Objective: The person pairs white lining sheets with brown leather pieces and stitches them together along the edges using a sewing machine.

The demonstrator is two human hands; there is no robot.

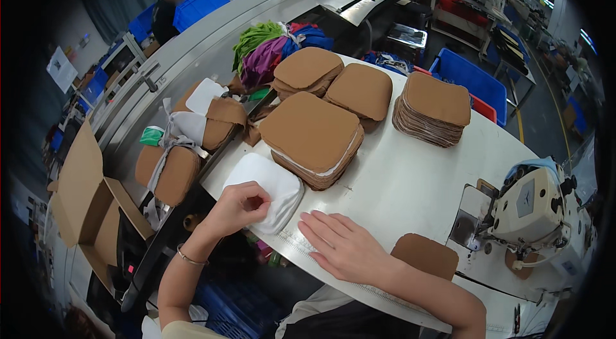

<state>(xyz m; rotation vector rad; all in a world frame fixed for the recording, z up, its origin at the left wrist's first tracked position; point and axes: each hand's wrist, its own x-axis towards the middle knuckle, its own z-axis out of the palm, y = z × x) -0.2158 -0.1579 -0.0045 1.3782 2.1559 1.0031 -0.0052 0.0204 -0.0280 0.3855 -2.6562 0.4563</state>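
Note:
A stack of white rounded-square fabric pieces [262, 173] lies at the table's near left edge, its right side rumpled. Over its near part, my left hand [242, 205] is curled with thumb and fingers pinched together. Its fingertips touch the white cloth, but whether they grip a layer is hidden. To the right of that stack, my right hand [343, 248] is held palm down with its fingers outstretched, holding nothing, close to the ruler-marked table edge. Just beyond the white pieces stands a tall stack of brown rounded-square pieces [311, 130].
More brown stacks [431, 96] stand farther back. A single brown piece [425, 255] lies near my right forearm, beside a sewing machine [529, 204]. Tied brown bundles [176, 175] and an open cardboard box [96, 194] are at left. Colourful cloth bundles [263, 60] and a blue bin [471, 82] sit behind.

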